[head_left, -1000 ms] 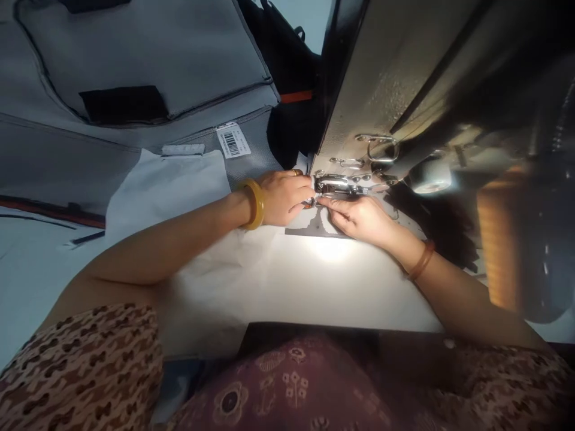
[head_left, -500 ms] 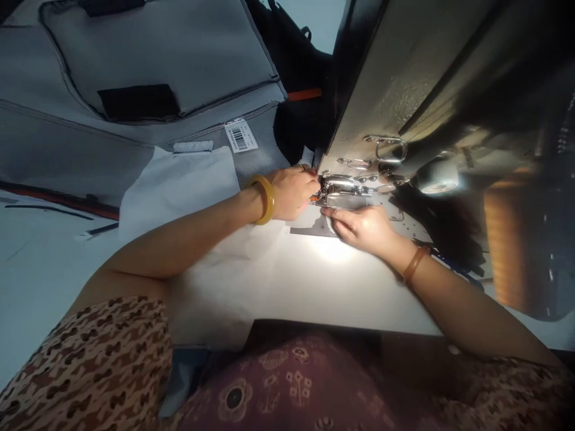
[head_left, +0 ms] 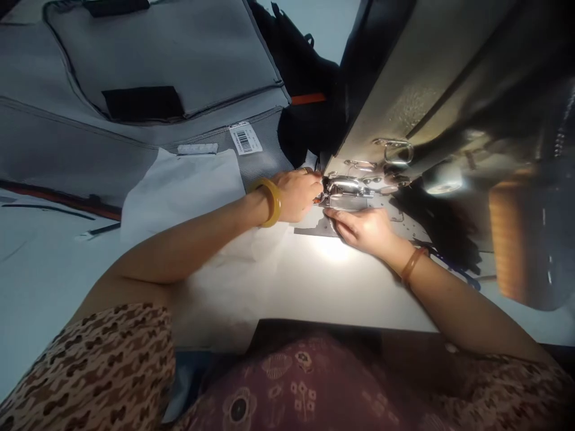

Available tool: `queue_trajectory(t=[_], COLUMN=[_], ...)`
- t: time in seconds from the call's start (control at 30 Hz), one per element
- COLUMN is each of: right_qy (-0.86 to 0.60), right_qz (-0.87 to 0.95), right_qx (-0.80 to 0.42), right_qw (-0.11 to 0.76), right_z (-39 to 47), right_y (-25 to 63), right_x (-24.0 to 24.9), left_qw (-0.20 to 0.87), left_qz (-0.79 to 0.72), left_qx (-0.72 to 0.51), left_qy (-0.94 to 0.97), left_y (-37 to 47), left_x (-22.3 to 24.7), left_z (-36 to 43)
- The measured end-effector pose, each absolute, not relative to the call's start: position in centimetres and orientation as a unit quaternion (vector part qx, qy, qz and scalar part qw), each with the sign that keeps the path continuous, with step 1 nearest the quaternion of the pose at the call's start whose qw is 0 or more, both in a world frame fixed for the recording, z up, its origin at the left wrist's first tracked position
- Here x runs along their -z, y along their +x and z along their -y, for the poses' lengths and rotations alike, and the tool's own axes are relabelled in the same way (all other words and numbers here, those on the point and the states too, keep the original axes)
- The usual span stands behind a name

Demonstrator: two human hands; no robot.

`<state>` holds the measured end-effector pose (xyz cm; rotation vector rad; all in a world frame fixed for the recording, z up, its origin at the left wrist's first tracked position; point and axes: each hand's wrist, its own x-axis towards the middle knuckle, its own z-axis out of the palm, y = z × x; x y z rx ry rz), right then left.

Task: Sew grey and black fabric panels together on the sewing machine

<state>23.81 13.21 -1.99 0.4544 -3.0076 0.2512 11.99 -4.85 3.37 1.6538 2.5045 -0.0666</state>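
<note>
My left hand [head_left: 294, 194], a yellow bangle at its wrist, is curled beside the presser foot of a sewing machine [head_left: 348, 187]. Its fingertips are partly hidden there, and what they hold cannot be made out. From the other side, my right hand [head_left: 368, 230] lies low over the metal plate [head_left: 309, 230]. The index finger points toward the presser foot, with the thumb and other fingers bent together under it. Anything in this pinch is too small to name. A short grey strip [head_left: 311, 159] sticks up just behind my left hand.
Large grey fabric panels [head_left: 202, 54] with black patches and a barcode label [head_left: 245, 138] fill the back left. White sheet material [head_left: 188, 185] lies under my left forearm. A lit lamp [head_left: 442, 179] and an orange-brown thread cone [head_left: 512, 239] stand at right.
The whole view has shifted slightly, so things appear a little farther right. Both hands keep nearly the same pose beside the presser foot.
</note>
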Motion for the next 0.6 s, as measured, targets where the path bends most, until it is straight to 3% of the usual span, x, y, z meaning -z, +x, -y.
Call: queue_trajectory(t=[0.33,0.6], right_qy=[0.222,0.158], right_qz=[0.953,0.98], right_qx=[-0.132,-0.098], right_qw=[0.16,0.076], right_z=[-13.6,-12.2], right_y=[23.7,24.9], right_x=[2.3,0.6], left_qw=[0.09,0.135], left_qz=[-0.866,-0.874], left_qx=[-0.005,-0.015], left_qy=[0.491,0.467], left_y=[12.2,12.5], left_x=[-4.1,-6.1], left_z=[5.0,5.4])
